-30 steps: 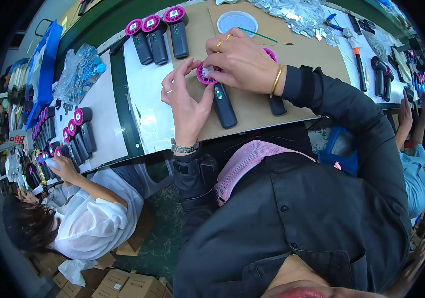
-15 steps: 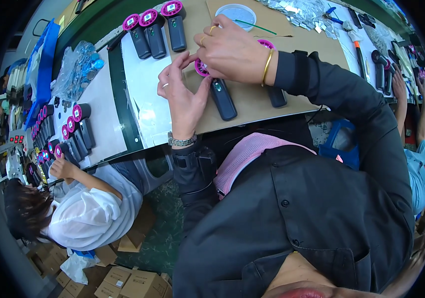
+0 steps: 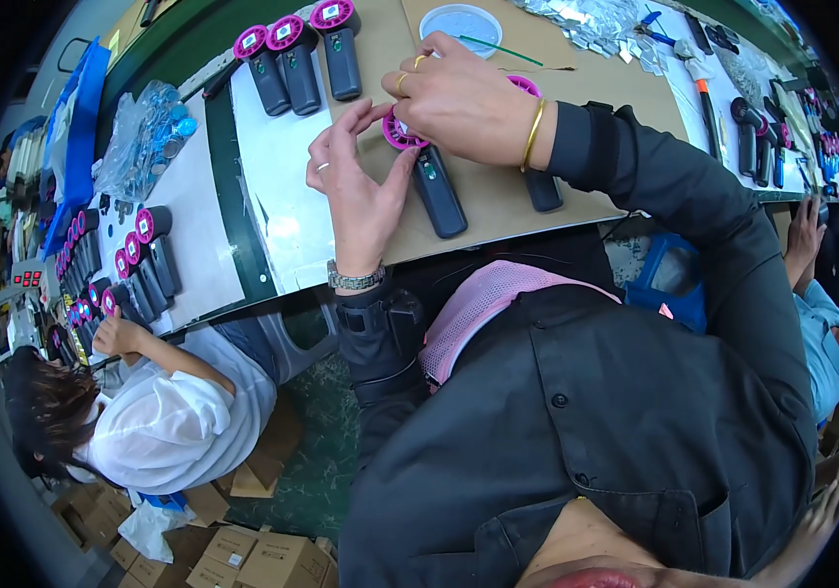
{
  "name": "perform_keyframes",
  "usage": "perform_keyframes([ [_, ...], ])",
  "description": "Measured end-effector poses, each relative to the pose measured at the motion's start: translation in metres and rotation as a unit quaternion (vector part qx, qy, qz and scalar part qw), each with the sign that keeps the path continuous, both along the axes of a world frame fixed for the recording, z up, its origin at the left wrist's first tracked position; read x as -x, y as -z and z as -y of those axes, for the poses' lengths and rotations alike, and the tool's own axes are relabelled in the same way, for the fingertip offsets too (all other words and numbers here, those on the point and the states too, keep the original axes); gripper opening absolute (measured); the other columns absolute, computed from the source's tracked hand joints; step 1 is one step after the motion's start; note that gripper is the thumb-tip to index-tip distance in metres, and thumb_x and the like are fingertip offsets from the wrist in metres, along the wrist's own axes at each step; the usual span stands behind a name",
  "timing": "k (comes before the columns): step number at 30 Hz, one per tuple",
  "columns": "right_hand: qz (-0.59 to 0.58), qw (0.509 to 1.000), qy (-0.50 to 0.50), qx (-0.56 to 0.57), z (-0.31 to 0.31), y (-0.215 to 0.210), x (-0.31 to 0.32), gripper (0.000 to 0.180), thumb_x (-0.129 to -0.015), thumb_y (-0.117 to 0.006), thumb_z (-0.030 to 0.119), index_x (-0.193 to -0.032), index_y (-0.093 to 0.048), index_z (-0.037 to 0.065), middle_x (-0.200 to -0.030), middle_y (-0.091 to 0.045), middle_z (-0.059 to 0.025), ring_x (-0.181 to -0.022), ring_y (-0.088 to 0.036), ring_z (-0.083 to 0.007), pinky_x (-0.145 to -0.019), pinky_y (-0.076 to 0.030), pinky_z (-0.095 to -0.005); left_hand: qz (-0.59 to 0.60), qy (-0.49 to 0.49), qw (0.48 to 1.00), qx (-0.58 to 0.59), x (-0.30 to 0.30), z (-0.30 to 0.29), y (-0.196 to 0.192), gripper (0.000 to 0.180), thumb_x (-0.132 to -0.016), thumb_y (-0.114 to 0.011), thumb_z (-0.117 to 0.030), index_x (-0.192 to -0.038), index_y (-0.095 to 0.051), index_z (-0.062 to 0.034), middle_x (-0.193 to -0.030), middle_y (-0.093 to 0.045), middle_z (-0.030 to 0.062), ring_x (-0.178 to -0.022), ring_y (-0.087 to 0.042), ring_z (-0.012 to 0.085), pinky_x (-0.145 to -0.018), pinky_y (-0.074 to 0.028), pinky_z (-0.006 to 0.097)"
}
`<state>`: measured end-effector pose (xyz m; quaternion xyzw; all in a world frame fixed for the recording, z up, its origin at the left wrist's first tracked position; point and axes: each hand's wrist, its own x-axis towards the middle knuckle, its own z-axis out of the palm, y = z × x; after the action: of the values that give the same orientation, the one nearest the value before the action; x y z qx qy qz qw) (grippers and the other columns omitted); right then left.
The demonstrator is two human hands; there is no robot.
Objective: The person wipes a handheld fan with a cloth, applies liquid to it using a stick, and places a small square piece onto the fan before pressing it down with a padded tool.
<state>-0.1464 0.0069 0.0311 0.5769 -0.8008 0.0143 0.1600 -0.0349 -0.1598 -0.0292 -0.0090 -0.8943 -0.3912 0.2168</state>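
A dark handheld fan with a magenta round head lies on the brown board in front of me, its handle pointing toward me. My left hand has its thumb and forefinger at the left side of that head, steadying it. Over the head, the fingers of my right hand are bent and pinched together; whatever they hold is hidden under them. Partly covered by my right wrist, a second handheld fan lies just to the right. Several more fans, among them one fan, stand in a row at the far left.
A round white dish with a green stick across it sits at the back. Silvery squares lie in a heap beyond. Leftward are a plastic bag, more fans and a co-worker in a white shirt.
The view has shifted slightly. My hands stay at the fan's head, with the right fingers moved only a little. The co-worker's hand on the left has shifted slightly.
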Motion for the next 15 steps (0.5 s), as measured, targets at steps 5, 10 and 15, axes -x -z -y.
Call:
perform_keyframes([
  [5,0.044,0.999,-0.004,0.009,-0.005,0.008,-0.017,0.02,-0.09,-0.07,0.023,-0.094,-0.077,0.005,-0.106,-0.066,-0.0065,-0.104,-0.064,-0.0244,-0.102,-0.043,-0.0433,0.0,0.004,1.0,-0.019,0.001,0.003,0.006,0.074,-0.083,-0.087,-0.017,-0.148,-0.053,-0.0069,-0.137,-0.069,0.0033,-0.136,-0.044,0.0267,-0.118,-0.021,0.045],
  [10,0.048,0.996,-0.008,0.081,-0.017,0.02,-0.026,0.026,-0.091,-0.069,0.027,-0.099,-0.077,0.003,-0.111,-0.065,-0.0067,-0.107,-0.061,-0.0244,-0.102,-0.043,-0.0442,0.009,0.007,1.0,-0.029,-0.001,0.002,0.006,0.072,-0.083,-0.086,-0.017,-0.147,-0.054,-0.0074,-0.137,-0.069,0.004,-0.136,-0.044,0.0268,-0.118,-0.022,0.044],
  [15,0.077,0.991,0.024,0.108,-0.032,0.009,-0.018,0.023,-0.093,-0.069,0.026,-0.103,-0.077,0.006,-0.115,-0.065,-0.0063,-0.11,-0.059,-0.0243,-0.1,-0.042,-0.046,0.006,0.012,0.998,-0.054,-0.001,-0.001,0.005,0.068,-0.083,-0.086,-0.017,-0.144,-0.056,-0.0078,-0.139,-0.067,0.0053,-0.137,-0.045,0.0274,-0.119,-0.023,0.044],
])
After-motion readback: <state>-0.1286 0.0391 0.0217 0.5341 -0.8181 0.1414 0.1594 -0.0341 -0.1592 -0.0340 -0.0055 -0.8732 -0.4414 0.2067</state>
